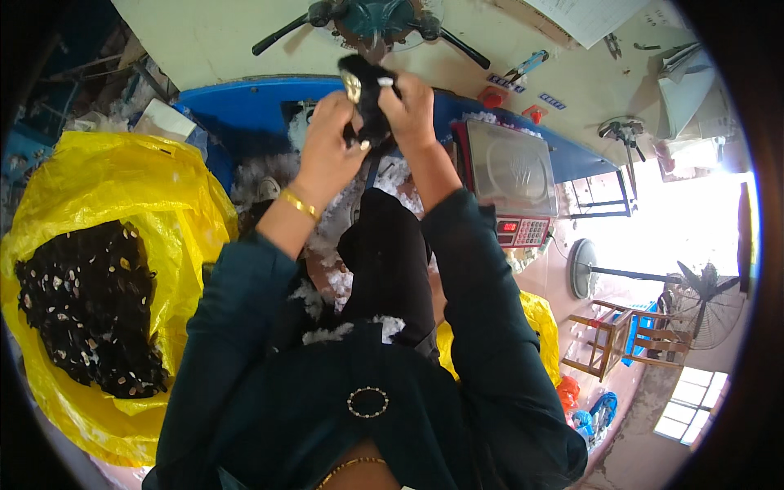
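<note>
A small black plush piece with a shiny gold-and-white patch is between my two hands, just below the nozzle of a dark green machine. My left hand is closed on its left side and lower end. On the right side, my right hand grips it, with the thumb pressed against the fabric. Its upper end comes close to the nozzle; whether it fits over the tip I cannot tell. Loose white stuffing lies below my hands, around my legs.
To my left stands a yellow plastic bag full of similar black pieces. A digital scale is at my right. Snips and papers lie on the cream table. Beyond are wooden chairs and a standing fan.
</note>
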`<state>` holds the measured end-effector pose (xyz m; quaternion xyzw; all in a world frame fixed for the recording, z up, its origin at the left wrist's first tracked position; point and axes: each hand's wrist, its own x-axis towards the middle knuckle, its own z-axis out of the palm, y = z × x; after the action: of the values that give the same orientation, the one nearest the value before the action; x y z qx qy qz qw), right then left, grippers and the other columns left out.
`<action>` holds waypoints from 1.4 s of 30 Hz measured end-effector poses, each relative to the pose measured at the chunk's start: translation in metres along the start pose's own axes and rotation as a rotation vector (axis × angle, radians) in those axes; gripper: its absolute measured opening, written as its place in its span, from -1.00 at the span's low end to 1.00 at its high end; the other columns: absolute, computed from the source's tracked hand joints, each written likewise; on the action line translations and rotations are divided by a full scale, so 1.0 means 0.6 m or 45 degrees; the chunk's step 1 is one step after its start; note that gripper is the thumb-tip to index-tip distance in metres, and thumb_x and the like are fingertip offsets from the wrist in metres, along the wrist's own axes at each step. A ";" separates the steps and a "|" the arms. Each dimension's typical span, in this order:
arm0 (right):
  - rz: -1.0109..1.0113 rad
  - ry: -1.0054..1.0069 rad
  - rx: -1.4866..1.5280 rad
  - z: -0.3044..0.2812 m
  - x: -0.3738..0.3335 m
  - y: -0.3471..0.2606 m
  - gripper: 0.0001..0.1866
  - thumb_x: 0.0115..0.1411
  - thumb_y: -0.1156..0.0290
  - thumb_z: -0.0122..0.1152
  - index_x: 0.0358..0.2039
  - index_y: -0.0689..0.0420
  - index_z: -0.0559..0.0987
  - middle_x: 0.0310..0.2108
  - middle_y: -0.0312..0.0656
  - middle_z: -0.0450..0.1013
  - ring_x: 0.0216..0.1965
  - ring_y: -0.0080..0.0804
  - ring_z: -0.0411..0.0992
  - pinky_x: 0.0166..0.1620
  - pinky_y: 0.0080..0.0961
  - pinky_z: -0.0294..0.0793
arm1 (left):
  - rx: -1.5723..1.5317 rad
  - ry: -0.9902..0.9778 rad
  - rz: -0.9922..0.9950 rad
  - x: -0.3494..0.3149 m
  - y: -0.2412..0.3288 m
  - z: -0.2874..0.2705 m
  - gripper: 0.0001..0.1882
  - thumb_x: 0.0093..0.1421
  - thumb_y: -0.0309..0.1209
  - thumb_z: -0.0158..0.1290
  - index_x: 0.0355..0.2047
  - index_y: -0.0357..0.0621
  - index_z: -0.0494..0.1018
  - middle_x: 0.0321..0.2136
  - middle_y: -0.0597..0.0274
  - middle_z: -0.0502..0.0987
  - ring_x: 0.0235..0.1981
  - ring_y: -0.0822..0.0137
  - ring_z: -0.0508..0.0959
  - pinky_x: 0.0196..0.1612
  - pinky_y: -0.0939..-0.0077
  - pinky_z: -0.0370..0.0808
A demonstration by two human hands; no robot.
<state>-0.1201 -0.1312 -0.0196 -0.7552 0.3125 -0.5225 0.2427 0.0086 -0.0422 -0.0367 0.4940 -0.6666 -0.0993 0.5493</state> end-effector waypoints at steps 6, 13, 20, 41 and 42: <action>-0.072 0.029 0.015 -0.007 -0.017 -0.032 -0.71 -0.01 0.33 0.20 -0.65 0.27 0.39 -0.69 0.08 0.19 -0.70 -0.13 0.18 -0.57 -0.33 0.23 | -0.074 0.019 0.043 -0.029 0.023 -0.010 -0.62 -0.22 -0.73 0.11 -0.32 -0.28 0.35 -0.31 0.03 0.42 -0.19 -0.02 0.40 -0.08 0.39 0.36; 0.052 -0.015 -0.180 -0.007 0.021 -0.040 -0.73 -0.05 0.39 0.21 -0.68 0.30 0.38 -0.69 0.12 0.22 -0.69 -0.02 0.14 -0.60 -0.32 0.20 | -0.163 -0.055 -0.050 -0.004 -0.006 -0.012 -0.73 -0.20 -0.72 0.13 -0.49 -0.23 0.33 -0.23 0.01 0.42 -0.08 -0.03 0.40 0.01 0.30 0.34; 0.122 0.076 -0.145 -0.001 0.018 -0.091 -0.69 -0.06 0.46 0.22 -0.74 0.26 0.29 -0.73 0.06 0.14 -0.69 -0.06 0.01 -0.63 -0.30 0.12 | -1.270 -0.235 -0.862 -0.014 0.014 -0.055 -0.56 -0.04 -0.64 0.26 -0.11 -0.16 0.45 -0.25 0.46 0.44 -0.24 0.59 0.41 -0.12 0.67 0.39; 0.378 -0.462 0.268 -0.109 -0.043 -0.060 -0.90 0.24 0.50 0.09 -0.28 0.25 0.50 -0.36 -0.29 0.43 -0.32 -0.53 0.37 -0.19 -0.61 0.36 | -1.243 -0.108 -0.824 -0.046 0.106 0.014 -0.66 0.26 -0.52 0.00 0.00 -0.28 0.19 -0.19 0.02 0.49 -0.33 0.17 0.63 -0.35 0.48 0.59; 0.509 -0.510 0.276 -0.118 -0.042 -0.051 -0.88 0.25 0.49 0.06 -0.25 0.25 0.50 -0.35 -0.30 0.45 -0.30 -0.54 0.37 -0.17 -0.62 0.37 | -1.275 -0.087 -0.772 -0.045 0.120 0.013 -0.66 0.28 -0.49 -0.02 0.01 -0.28 0.18 -0.17 0.00 0.48 -0.31 0.14 0.63 -0.34 0.47 0.60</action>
<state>-0.1865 -0.0946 0.0092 -0.7363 0.3433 -0.3355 0.4768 -0.0399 0.0112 -0.0080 0.3396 -0.3847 -0.5708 0.6410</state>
